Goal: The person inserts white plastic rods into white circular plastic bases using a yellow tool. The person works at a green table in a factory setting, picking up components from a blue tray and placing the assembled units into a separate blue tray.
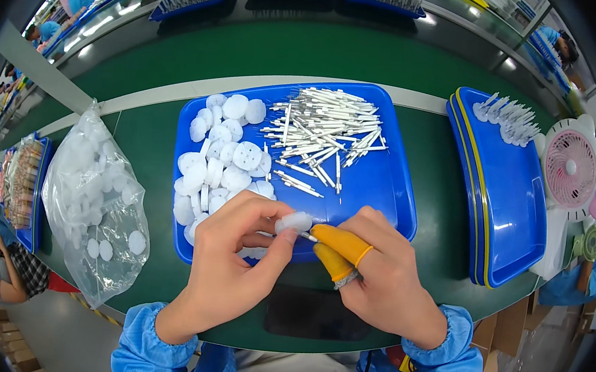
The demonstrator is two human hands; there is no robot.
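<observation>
My left hand [233, 259] pinches a white round plastic disc [295, 221] between thumb and fingers. My right hand [376, 272], with orange rubber cots on thumb and forefinger, grips a thin white pin [307, 236] whose tip meets the disc. Both hands hover over the near edge of a blue tray [377, 186]. In the tray lie a pile of white discs [222, 157] on the left and a heap of white pins [325, 128] at the back.
A clear plastic bag of white discs [95, 202] lies on the green table at left. Stacked blue trays [505, 192] with several finished pieces stand at right, beside a small pink fan [571, 169]. Other workers sit at far left and behind.
</observation>
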